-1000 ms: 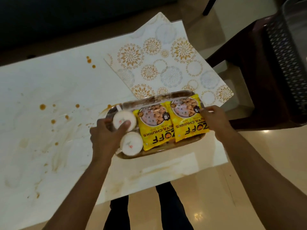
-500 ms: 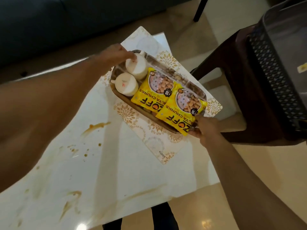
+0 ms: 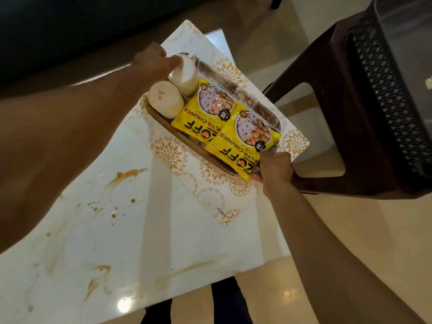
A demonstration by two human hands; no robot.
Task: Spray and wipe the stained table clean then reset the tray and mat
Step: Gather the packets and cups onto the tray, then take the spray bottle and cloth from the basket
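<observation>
A brown oval tray [image 3: 163, 123] is held above the patterned mat [image 3: 211, 190] at the table's far right corner. My left hand [image 3: 153, 60] grips the tray's far end beside two white cups [image 3: 174, 92]. My right hand [image 3: 274, 170] grips its near end. Two yellow snack packets [image 3: 224, 129] lie in the tray. The white table [image 3: 105, 230] carries orange-brown stains [image 3: 124, 176] and smears across its middle and near side.
A dark brown plastic chair [image 3: 364, 108] stands close to the table's right edge, right beside my right hand. A dark sofa [image 3: 70, 24] fills the far side. My legs show below the table's near edge, on a glossy tiled floor.
Both hands have carried the tray from the table's near right part over to the mat at the far right corner. My view has swung right, closer to the chair.
</observation>
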